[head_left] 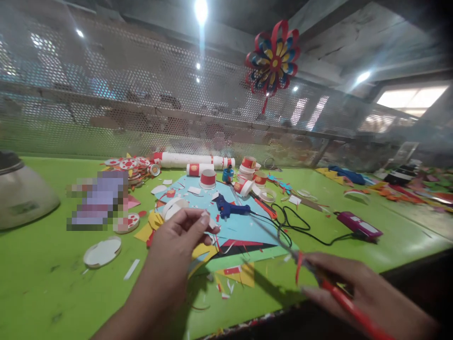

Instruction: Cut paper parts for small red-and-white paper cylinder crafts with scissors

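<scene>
My left hand pinches a small white paper piece between thumb and fingers, above the blue paper sheets. On the right, my right hand is closed around a red-handled tool, which looks like scissors, its long blade pointing up and left. A thin red strip hangs at the blade near my fingers. Beyond my hands, a blue glue gun lies on the light blue sheet. Behind the left hand sits a white ring, partly hidden.
Red and white paper cups and a long white tube lie at the back. A black cable runs to a purple box on the right. At left are a white lid and a pale dome-shaped object.
</scene>
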A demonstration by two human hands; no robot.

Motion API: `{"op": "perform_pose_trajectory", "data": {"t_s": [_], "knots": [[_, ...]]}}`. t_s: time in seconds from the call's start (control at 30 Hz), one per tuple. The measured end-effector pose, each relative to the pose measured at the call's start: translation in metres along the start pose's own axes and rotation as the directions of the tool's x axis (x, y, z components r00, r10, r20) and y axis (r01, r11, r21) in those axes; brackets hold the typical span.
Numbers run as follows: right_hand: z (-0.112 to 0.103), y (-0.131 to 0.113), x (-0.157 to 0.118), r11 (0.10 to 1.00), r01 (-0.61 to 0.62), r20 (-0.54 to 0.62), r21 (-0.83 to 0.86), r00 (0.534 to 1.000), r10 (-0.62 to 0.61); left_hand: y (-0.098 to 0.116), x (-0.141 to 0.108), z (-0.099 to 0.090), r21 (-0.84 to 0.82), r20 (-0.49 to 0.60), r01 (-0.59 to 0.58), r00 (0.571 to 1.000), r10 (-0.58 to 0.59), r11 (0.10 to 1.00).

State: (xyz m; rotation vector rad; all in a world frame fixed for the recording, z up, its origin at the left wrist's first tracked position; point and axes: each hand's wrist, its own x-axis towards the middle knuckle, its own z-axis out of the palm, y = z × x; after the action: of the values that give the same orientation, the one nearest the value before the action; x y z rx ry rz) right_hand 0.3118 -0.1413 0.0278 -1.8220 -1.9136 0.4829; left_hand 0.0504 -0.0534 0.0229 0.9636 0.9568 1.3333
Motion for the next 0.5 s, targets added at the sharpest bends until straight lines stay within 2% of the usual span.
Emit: {"op": "perform_pose_trajectory", "data": {"t_s": [0.03,0.1,0.17,0.2,0.3,0.37,0.43,0.5], "knots": [[-0.008,-0.001,0.007,0.999,0.025,-0.011,-0.04,1.0,-0.026,0.0,0.002,-0.003,-0.001,-0.02,-0.015,1.0,0.015,1.0],[-0.02,-0.003,0.025,0.986,0.079,0.142,-0.149,0.988,-0.057,-0.001,0.005,-0.008,-0.019,-0.027,-0.036,0.999,0.036,0.999],[-0.027,-0.005,0.047,0.912,0.099,0.259,-0.398,0.966,0.008,-0.005,0.007,-0.01,-0.008,0.021,-0.013,1.0,0.013,1.0],[-0.03,-0.005,0.058,0.891,0.12,0.331,-0.438,0.943,0.036,-0.009,0.008,-0.011,0.008,0.066,0.017,0.998,-0.017,1.0],[-0.043,-0.005,0.085,0.84,0.18,0.375,-0.512,0.927,0.03,-0.019,0.009,-0.012,0.07,0.167,0.105,0.979,-0.115,0.992],[-0.056,-0.007,0.095,0.82,0.222,0.385,-0.527,0.923,-0.003,-0.025,0.009,-0.013,0.081,0.194,0.137,0.97,-0.15,0.987],[-0.071,-0.009,0.098,0.809,0.25,0.395,-0.531,0.918,-0.025,-0.028,0.008,-0.014,0.078,0.202,0.159,0.964,-0.172,0.984],[-0.084,-0.01,0.094,0.805,0.231,0.345,-0.546,0.938,-0.035,-0.027,0.006,-0.015,0.087,0.197,0.17,0.963,-0.184,0.982]]}}
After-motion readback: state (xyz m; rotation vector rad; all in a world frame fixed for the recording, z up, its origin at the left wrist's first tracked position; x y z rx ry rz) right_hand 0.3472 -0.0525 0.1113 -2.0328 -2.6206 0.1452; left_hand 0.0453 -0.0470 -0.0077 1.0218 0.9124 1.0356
